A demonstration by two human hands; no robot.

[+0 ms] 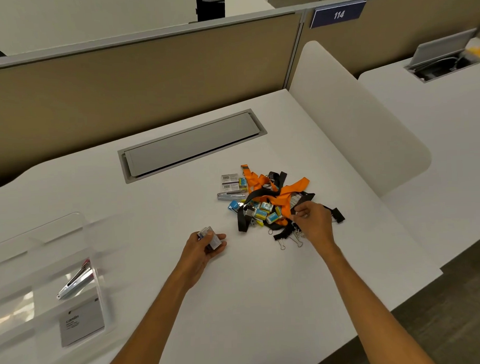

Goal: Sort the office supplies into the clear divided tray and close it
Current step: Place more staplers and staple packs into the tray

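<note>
Left hand (203, 248): fingers curled round a stack of small boxes (210, 238), held just off the worktop (250, 290). Right hand (313, 220): thumb and forefinger drawn together at the near-right edge of the pile (264, 205); can't tell if they have anything.

Pile is lanyards (285, 191), orange and black, tangled over more small boxes, with wire binder clips (283, 244) at the near edge.

Clear divided tray (39, 243) sits far left, well apart from both hands, lid not visibly shut. It holds a silver tool (73, 281) and a grey card (82, 320).

Key relation: the tray lies left of and nearer than the left hand, which is the closer one. My read: the boxes go leftward across bare worktop while the right stays at the pile.
</note>
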